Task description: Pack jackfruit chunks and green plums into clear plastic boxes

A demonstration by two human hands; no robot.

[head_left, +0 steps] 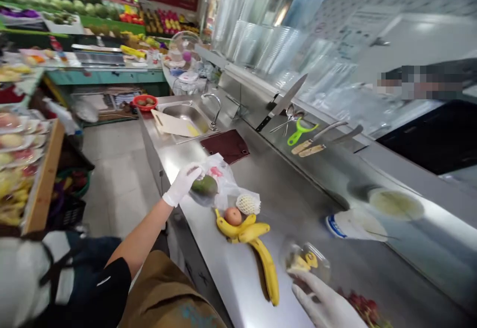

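Observation:
My left hand (185,185), in a white glove, has its fingers closed on the edge of a clear plastic bag (225,181). A dark green fruit (204,186), perhaps a mango or avocado, lies in or under the bag, right by the fingertips. My right hand (322,298), also gloved, is at the near edge of a clear plastic container (323,264) holding cut yellow fruit (311,259). Its fingers are apart and bent. Between the hands lie bananas (265,268), a round brownish fruit (233,215) and a fruit in a white foam net (247,204).
Farther along the steel counter are a dark red board (227,145), a sink (186,114), a white cutting board (171,123) and a red basket (145,102). Knives (288,97) and a green peeler (300,131) hang at the back. A white tub (356,224) and red grapes (363,305) are at right.

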